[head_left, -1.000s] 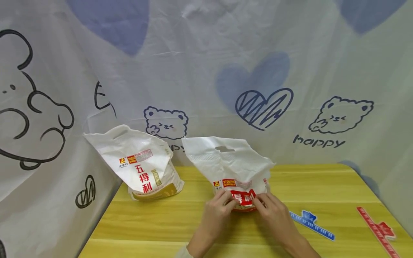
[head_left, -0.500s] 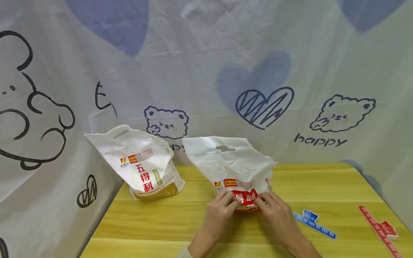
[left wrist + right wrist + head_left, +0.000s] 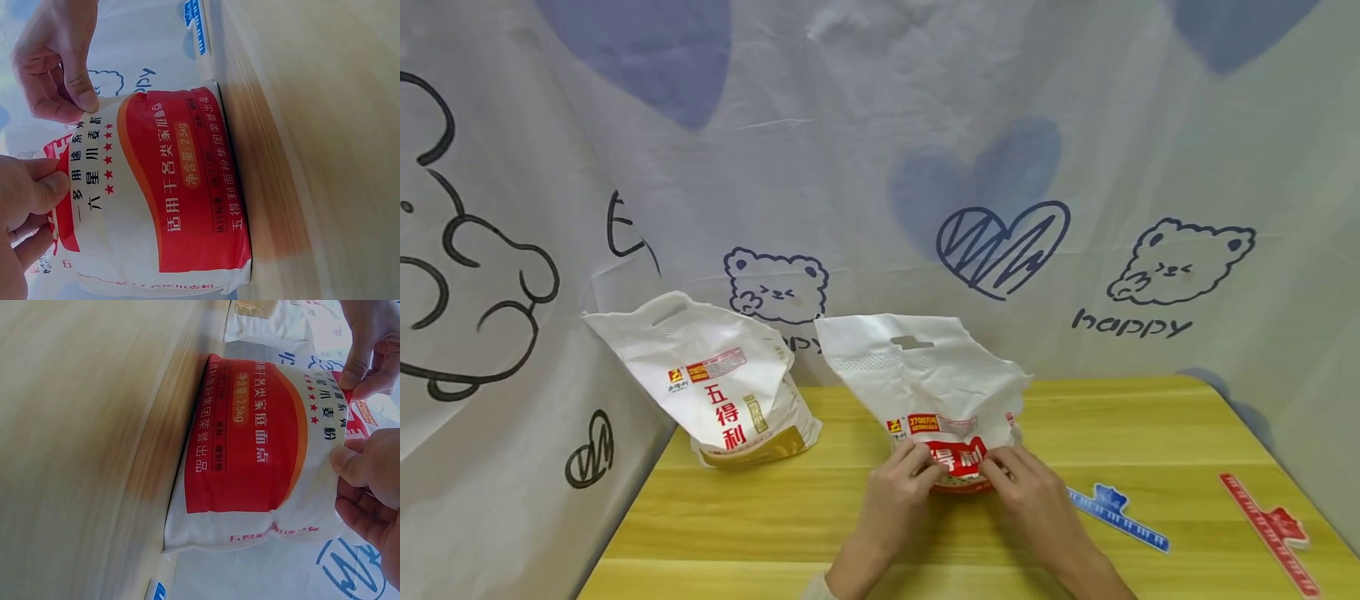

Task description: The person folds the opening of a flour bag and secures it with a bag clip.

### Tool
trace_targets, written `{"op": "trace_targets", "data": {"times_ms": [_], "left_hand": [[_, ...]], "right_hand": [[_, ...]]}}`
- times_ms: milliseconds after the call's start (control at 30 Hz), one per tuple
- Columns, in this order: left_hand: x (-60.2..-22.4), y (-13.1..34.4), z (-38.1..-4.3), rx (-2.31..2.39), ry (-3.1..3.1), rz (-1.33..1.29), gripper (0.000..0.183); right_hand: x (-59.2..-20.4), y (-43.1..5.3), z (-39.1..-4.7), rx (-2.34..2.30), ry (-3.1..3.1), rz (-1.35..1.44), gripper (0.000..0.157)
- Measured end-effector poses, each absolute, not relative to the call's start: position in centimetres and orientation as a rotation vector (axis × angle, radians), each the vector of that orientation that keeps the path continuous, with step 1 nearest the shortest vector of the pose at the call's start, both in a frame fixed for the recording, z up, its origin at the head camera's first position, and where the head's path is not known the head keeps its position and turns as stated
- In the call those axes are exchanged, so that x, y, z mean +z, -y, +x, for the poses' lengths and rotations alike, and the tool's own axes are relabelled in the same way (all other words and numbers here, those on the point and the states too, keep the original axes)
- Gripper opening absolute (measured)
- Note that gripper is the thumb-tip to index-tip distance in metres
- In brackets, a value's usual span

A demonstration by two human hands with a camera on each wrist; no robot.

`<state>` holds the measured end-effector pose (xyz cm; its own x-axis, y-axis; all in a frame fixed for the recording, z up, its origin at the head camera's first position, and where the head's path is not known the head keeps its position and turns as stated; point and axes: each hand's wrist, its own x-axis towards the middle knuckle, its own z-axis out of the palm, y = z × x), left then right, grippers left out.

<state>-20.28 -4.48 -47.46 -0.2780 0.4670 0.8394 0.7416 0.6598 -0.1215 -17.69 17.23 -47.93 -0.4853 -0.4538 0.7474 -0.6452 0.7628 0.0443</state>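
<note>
A white flour bag (image 3: 932, 375) with red printing and a cut-out handle stands at the middle of the table. My left hand (image 3: 895, 487) pinches its front between thumb and fingers, at the left. My right hand (image 3: 1026, 487) pinches the same bag further right. In the left wrist view, the front of the flour bag (image 3: 181, 187) carries a red label marked 2.5kg. There the thumb of the left hand (image 3: 25, 206) presses on a red fold of the bag. In the right wrist view, the right hand (image 3: 372, 481) grips the bag's edge.
A second white flour bag (image 3: 730, 383) with a gold base stands to the left, leaning back. Right of the hands lie a blue ruler-like clip (image 3: 1116, 517) and a red one (image 3: 1273, 533) on the yellow wooden table (image 3: 737, 517). A printed cloth (image 3: 865, 167) hangs behind.
Both hands keep their hold on the middle bag in nearly the same place. The head view has shifted slightly, so everything appears a little further left.
</note>
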Motion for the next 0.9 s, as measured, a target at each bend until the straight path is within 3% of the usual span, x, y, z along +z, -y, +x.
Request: {"op": "trace_targets", "data": {"times_ms": [167,467,533,633,767,833,900], "left_hand": [[-47.2,4.4,-20.2,-0.341,1.936,-0.943,0.02],[-46.2,4.3,-19.8,-0.373,2.005,-1.028,0.026],[-45.9,4.5,-19.8,-0.39,2.03,-1.042,0.028],[-45.4,4.7,-19.8,-0.416,2.045,-1.047,0.032],[-45.0,4.9,-19.8,-0.432,2.027,-1.05,0.032],[-44.9,4.9,-19.8,-0.444,2.014,-1.054,0.031],[-44.9,4.8,-19.9,-0.465,2.006,-1.052,0.03]], "right_hand": [[-47.6,-17.5,-17.6,0.344,2.202,0.827,0.021],[-46.4,-17.9,-17.1,0.472,2.28,0.79,0.035],[-46.2,-18.1,-17.2,0.522,2.261,0.785,0.03],[-46.0,-18.5,-17.4,0.578,2.222,0.787,0.005],[-45.8,-18.9,-17.5,0.608,2.197,0.784,0.04],[-45.6,-19.0,-17.5,0.618,2.198,0.773,0.031],[-45.5,-19.2,-17.5,0.62,2.206,0.759,0.011]]}}
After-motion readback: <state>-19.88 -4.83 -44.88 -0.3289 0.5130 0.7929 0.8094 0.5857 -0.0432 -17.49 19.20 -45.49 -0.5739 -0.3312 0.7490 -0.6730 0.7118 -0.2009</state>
